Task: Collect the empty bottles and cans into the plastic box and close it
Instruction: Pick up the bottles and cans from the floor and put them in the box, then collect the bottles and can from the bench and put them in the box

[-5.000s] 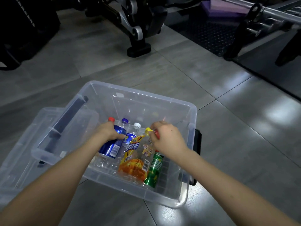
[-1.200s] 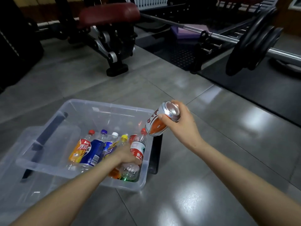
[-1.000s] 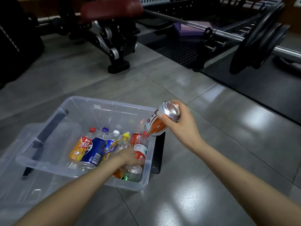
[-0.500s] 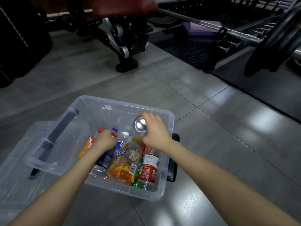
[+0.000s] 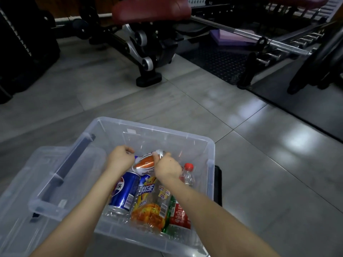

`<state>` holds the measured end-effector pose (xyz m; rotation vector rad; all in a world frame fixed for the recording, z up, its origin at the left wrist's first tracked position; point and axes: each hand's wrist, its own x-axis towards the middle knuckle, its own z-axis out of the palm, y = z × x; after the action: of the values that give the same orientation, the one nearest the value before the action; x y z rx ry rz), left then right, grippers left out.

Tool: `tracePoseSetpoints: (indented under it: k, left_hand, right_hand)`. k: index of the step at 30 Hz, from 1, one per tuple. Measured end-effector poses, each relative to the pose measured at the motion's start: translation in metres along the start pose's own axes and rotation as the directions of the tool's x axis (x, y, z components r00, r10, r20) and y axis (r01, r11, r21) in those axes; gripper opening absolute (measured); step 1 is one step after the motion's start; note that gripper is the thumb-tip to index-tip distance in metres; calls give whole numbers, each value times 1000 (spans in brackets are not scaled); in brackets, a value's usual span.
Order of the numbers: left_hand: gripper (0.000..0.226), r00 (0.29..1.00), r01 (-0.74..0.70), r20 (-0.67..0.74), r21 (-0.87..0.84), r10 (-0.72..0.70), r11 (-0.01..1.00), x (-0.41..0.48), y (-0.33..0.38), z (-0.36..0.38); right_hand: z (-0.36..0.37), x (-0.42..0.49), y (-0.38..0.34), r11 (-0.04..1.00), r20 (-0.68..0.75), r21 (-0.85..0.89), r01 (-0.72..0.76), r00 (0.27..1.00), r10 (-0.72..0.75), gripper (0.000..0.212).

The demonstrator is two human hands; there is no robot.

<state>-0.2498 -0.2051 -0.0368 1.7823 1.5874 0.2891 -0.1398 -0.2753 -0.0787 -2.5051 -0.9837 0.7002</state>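
A clear plastic box (image 5: 163, 130) stands on the tiled floor. Inside lie a blue-labelled bottle (image 5: 123, 193), an orange tea bottle (image 5: 148, 206), a green bottle (image 5: 169, 216) and a red-capped bottle (image 5: 187, 173). My right hand (image 5: 168, 167) grips an orange and white can (image 5: 144, 163), held on its side over the bottle tops inside the box. My left hand (image 5: 120, 158) hovers beside the can with fingers curled; I see nothing in it. The clear lid (image 5: 16, 210) lies under the box's left edge.
A weight bench (image 5: 146, 21) with a red pad stands on the floor beyond the box. A barbell (image 5: 259, 37) and rack sit on a black mat at the back right. A dark machine (image 5: 22, 43) is at the far left. Tiles show to the right of the box.
My right hand has carried the can from beside the box down into it and turned it on its side. My left hand has moved from the bottles to beside the can.
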Motion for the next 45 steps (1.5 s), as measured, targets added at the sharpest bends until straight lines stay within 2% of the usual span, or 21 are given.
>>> tracePoseSetpoints:
  k: [2, 5, 7, 9, 12, 15, 18, 21, 25, 28, 31, 35, 39, 42, 45]
  left_hand:
    - [28, 1000, -2, 4, 1, 2, 1000, 0, 8, 4]
    - [30, 1000, -26, -6, 4, 26, 1000, -4, 21, 9]
    - [29, 998, -59, -3, 17, 59, 998, -10, 32, 11]
    - [28, 994, -110, 6, 10, 110, 994, -18, 50, 16]
    - [24, 971, -239, -3, 0, 239, 971, -39, 90, 28]
    - [21, 914, -405, -24, 30, 406, 914, -73, 143, 48]
    - [19, 833, -553, -16, 10, 553, 833, -117, 204, 77]
    - [18, 729, -683, 52, 1, 682, 730, -163, 265, 128]
    - [16, 567, -807, 221, -46, 794, 589, -224, 336, 226]
    - [16, 468, -844, 298, -130, 832, 521, -276, 391, 291]
    - [17, 387, -848, 352, -227, 852, 479, -334, 447, 329]
    - [16, 303, -841, 420, -304, 855, 448, -425, 513, 330]
    - [15, 184, -841, 524, -354, 831, 409, -523, 567, 298]
    - [16, 116, -842, 588, -369, 801, 393, -590, 603, 270]
    - [18, 78, -839, 638, -373, 766, 396, -646, 633, 246]
  right_hand:
    - [2, 5, 7, 953, 10, -287, 98, 995, -99, 54]
    - [-8, 5, 15, 864, 56, -455, 214, 976, -212, 25]
    - [-27, -3, 19, 846, 63, -461, 268, 961, -269, 19]
    - [-53, -15, 25, 873, 31, -382, 303, 948, -316, 19]
    - [-101, -40, 44, 900, -87, -259, 351, 919, -384, 25]
    - [-156, -65, 82, 892, -217, -239, 385, 874, -435, 28]
    - [-212, -83, 143, 887, -280, -271, 373, 851, -444, 27]
    - [-261, -93, 222, 911, -348, -297, 286, 856, -382, 26]
    - [-304, -107, 347, 947, -420, -301, 116, 875, -240, 29]
    - [-333, -133, 433, 965, -480, -255, -56, 874, -76, 32]
    - [-373, -172, 483, 962, -523, -171, -214, 847, 96, 37]
    - [-432, -232, 497, 938, -541, 23, -347, 784, 303, 37]
    - [-495, -295, 484, 913, -582, 113, -392, 718, 381, 40]
    - [-550, -341, 472, 914, -658, 175, -366, 647, 385, 60]
    - [-603, -391, 465, 859, -576, 278, -430, 641, 508, 79]
